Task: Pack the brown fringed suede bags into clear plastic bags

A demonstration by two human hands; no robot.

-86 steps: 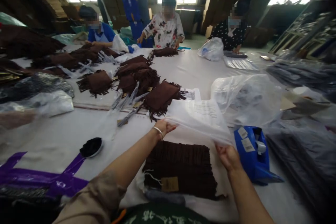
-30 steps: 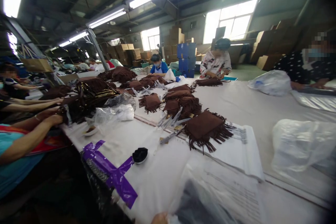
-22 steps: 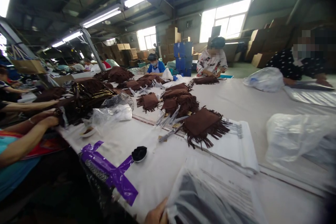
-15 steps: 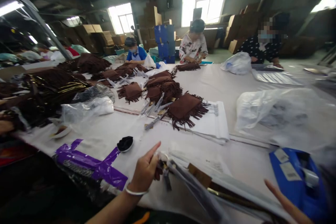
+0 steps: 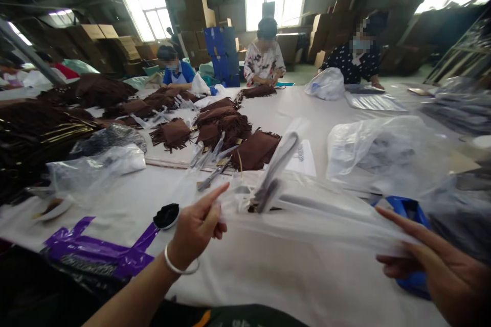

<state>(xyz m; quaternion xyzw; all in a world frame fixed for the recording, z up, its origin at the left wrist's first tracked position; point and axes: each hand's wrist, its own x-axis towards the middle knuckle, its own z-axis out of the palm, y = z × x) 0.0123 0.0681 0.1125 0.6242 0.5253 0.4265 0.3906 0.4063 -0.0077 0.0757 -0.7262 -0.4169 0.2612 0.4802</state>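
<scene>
A clear plastic bag (image 5: 326,227) is stretched above the near part of the table between my two hands. My left hand (image 5: 195,230), a bracelet on its wrist, closes on the left end with thumb and curled fingers while its index finger points out. At the opposite end, my right hand (image 5: 437,255) grips the plastic, index finger stretched along it. From the bag's upper edge rises a strap in grey-looking wrapping (image 5: 276,163), blurred by motion. What lies inside the bag is hard to make out. Just beyond it is a brown fringed bag (image 5: 257,149).
More brown fringed bags (image 5: 222,125) lie across the table (image 5: 303,107). A blue tape dispenser (image 5: 410,207) is partly behind my right hand. Purple tape (image 5: 99,248) runs along the near left edge, beside a small dish of black stuff (image 5: 166,215). Co-workers (image 5: 264,56) are opposite.
The plastic bag has been lifted and pulled level between my hands. My right hand has come further into view and holds its right end. The strap has swung upright. The view has shifted right.
</scene>
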